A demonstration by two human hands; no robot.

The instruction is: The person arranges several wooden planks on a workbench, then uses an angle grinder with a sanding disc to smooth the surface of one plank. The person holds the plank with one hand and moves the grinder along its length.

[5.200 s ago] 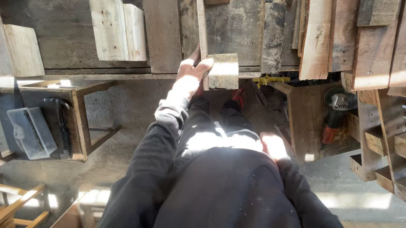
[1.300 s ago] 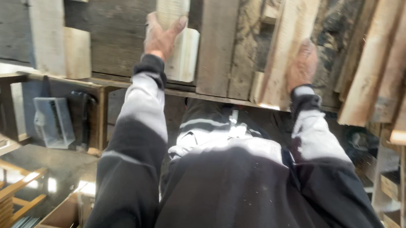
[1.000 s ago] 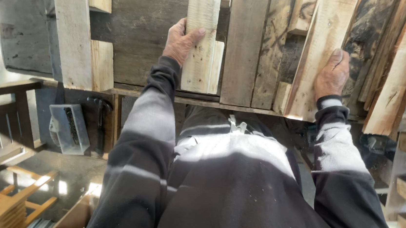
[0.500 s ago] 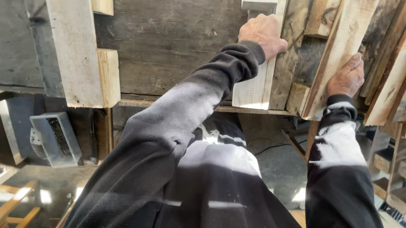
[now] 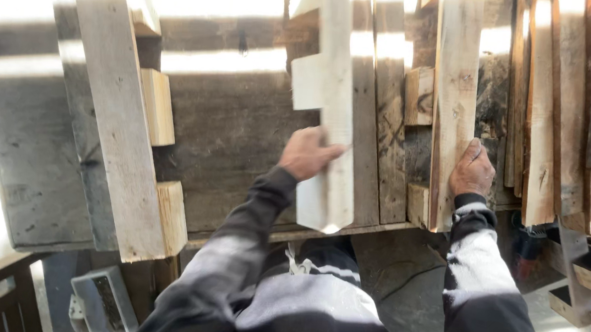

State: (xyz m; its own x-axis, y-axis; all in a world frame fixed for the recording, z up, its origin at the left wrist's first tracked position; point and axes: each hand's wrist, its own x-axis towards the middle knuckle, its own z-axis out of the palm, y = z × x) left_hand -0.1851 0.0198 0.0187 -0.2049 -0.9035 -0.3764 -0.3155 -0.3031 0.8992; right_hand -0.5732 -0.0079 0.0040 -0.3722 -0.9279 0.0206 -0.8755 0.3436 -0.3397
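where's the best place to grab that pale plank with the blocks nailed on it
Judging by its pose, grip the pale plank by its long bare edge near the lower end, coming from the left, as the left hand does. Its right side lies against darker boards, and the blocks sit higher up.

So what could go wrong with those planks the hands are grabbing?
The left hand grips a pale plank by its edge. The wood looks rough, so a splinter seems possible. That plank leans out from the stack, so it might slip and drop toward the legs. The right hand presses a brown plank among loose boards that might shift and pinch fingers.
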